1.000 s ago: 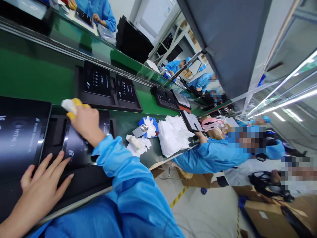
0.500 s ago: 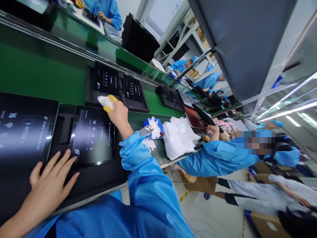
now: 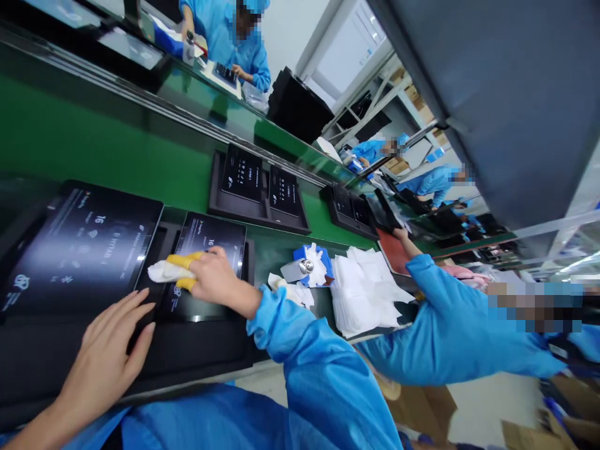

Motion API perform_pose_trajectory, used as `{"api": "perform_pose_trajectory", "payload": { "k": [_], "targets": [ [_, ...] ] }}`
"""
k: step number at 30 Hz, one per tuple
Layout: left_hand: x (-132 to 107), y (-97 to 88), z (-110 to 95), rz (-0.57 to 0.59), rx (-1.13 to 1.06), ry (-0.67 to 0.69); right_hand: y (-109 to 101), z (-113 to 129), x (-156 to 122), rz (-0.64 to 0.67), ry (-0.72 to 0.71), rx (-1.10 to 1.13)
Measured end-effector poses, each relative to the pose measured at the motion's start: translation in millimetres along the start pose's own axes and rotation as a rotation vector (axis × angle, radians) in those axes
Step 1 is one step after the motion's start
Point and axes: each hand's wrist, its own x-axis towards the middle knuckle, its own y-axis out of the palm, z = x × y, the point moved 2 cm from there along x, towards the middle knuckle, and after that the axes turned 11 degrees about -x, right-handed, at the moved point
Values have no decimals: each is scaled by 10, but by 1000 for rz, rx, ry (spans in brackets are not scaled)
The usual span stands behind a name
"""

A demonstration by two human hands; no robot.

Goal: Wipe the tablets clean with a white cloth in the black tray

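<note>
My right hand (image 3: 214, 276), with yellow covers on some fingers, is closed around a folded white wipe (image 3: 169, 271). It is over the left side of a dark tablet (image 3: 215, 232) with white print, hiding part of it. A larger printed tablet (image 3: 89, 240) lies to the left. Both sit in a black tray (image 3: 206, 344). My left hand (image 3: 110, 350) rests with fingers stretched out on the tray, just below the gap between the tablets.
Beyond, a black tray (image 3: 234, 211) holding two tablets sits on the green belt (image 3: 178, 134). To the right are a silver-topped bottle (image 3: 295, 270), a blue box (image 3: 321, 269) of white wipes and a stack of white sheets (image 3: 356, 294). A co-worker's arm (image 3: 424, 275) reaches in.
My right hand has brought the wipe from the tablet's far edge back toward me and to its left side. My left hand stays on the tray. The co-worker's arm has stretched forward.
</note>
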Motion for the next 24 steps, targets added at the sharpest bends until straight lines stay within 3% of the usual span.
{"api": "perform_pose_trajectory", "payload": {
  "k": [5,7,9,12,15,17,21,23,24],
  "targets": [
    [-154,-211,102,-33,4,-161,-233,-499,628,-105,313,-105],
    [-204,-285,129,-70,17,-244,-213,-524,688,-127,347,-118],
    [-229,-358,118,-173,-4,-289,-99,-336,459,-123,266,-114],
    [-228,-437,54,-347,-64,-294,146,157,-234,-66,23,-91],
    [-208,-462,5,-393,-90,-302,285,484,-726,33,-198,-83],
    [-189,-467,-17,-376,-83,-285,244,439,-697,58,-216,-74],
    [-139,-485,-59,-324,-44,-229,51,-11,-178,-44,106,-83],
    [-120,-493,-70,-304,-28,-240,57,-76,-98,-87,207,-100],
    [-113,-496,-73,-303,-25,-247,92,-24,-154,-91,185,-99]
  ]
}}
